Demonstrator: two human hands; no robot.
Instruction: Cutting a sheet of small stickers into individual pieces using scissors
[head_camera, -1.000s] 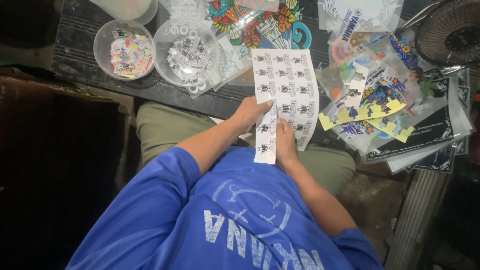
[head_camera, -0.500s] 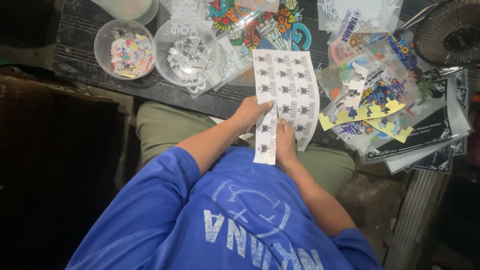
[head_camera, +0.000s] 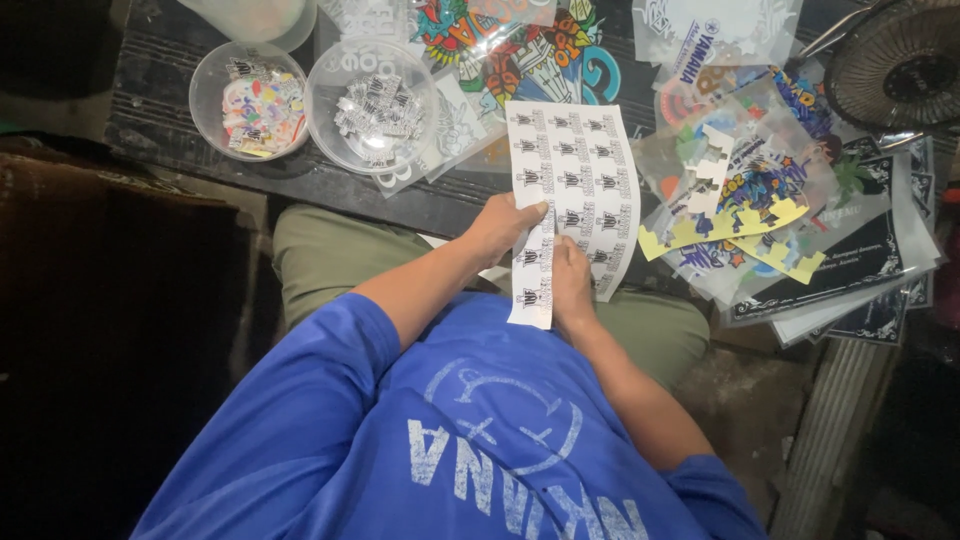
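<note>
Head view: the left hand (head_camera: 497, 228) was closed on the left edge of the sticker sheet (head_camera: 575, 190), thumb on top, other fingers curled under. The right hand (head_camera: 570, 282) lay on the sheet's lower part, fingers (head_camera: 562, 250) bent and pressed on the paper; how firm the grip was, cannot tell. The sheet was held over the lap, its top end above the table (head_camera: 300, 185). Two clear bowls w/ small stickers, one (head_camera: 247, 100) colourful & one (head_camera: 372, 105) black-white, stood well to the left. Sticker packs (head_camera: 760, 200) lay at the right.
</note>
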